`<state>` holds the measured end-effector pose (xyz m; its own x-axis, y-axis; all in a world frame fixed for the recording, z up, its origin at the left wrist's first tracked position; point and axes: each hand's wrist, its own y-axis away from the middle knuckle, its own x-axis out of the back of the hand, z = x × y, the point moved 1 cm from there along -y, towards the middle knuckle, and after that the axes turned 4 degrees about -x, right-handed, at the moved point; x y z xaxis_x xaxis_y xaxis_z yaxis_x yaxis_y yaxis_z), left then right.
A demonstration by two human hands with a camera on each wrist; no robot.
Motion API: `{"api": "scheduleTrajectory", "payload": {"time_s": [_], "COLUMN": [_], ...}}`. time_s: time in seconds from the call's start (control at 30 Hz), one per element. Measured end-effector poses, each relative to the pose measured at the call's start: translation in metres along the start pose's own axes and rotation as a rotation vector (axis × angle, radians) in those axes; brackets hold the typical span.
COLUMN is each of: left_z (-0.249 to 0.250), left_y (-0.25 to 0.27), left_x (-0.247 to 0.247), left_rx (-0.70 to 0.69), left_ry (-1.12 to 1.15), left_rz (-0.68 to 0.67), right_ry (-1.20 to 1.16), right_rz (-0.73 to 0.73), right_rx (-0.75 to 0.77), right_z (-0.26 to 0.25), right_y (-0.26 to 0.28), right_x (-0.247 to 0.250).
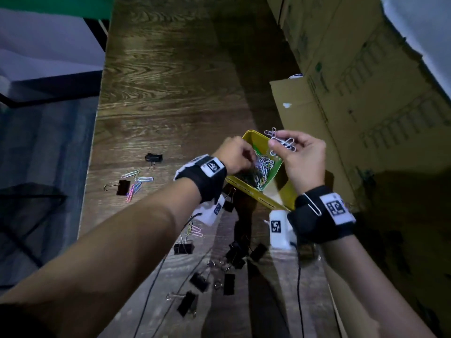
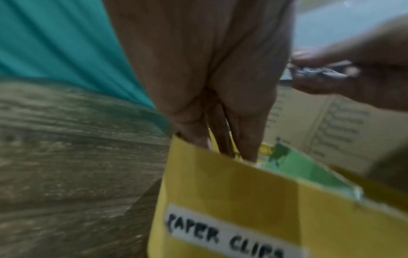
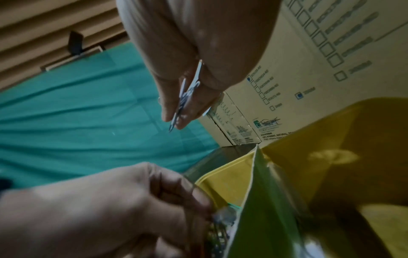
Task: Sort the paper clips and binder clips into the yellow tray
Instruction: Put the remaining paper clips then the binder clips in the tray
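Fingers of the right hand (image 1: 301,158) pinch a light, slippery bunch of white wire paper clips (image 1: 283,140) above the yellow plastic tray (image 1: 266,202), left hand (image 1: 234,154) curled into its clip pile, so I'd grip the loops flat.

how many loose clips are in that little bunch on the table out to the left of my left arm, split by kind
binder clips: 2
paper clips: about 5, they overlap so the count is not certain
total: about 7
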<state>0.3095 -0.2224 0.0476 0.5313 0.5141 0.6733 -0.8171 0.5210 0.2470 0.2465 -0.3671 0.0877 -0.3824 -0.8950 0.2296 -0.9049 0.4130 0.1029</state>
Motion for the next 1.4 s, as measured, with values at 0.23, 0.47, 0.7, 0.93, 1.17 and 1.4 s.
{"api": "scheduleTrajectory", "payload": {"time_s": [0.23, 0.47, 0.7, 0.93, 1.17, 1.4], "left_z": [-0.013, -0.111, -0.184, -0.16, -0.143, -0.16], "left_y": [0.027, 0.072, 0.141, 0.204, 0.233, 0.2], "left_x": [0.011, 0.033, -0.022, -0.04, -0.072, -0.031], "left_rx": [-0.08, 0.245, 0.052, 0.007, 0.086, 0.274], "left_ry": [0.118, 0.273, -0.395, -0.369, -0.255, -0.349], "left_rz": [0.104, 0.206, -0.118, 0.232, 0.162, 0.165], "right_ry": [0.524, 0.991, 0.827, 1.103, 1.07, 1.105], "right_rz": [-0.146, -0.552, -0.431, -0.957, -0.867, -0.772], "right_rx": [-0.02, -0.001, 0.371, 0.08, 0.068, 0.197], "right_z": [0.016, 0.019, 0.005, 0.068, 0.085, 0.089], "right_y": [-0.029, -0.018, 0.04, 0.117, 0.142, 0.117], "right_x": [-0.033, -0.06, -0.084, -0.125, -0.129, -0.143]}}
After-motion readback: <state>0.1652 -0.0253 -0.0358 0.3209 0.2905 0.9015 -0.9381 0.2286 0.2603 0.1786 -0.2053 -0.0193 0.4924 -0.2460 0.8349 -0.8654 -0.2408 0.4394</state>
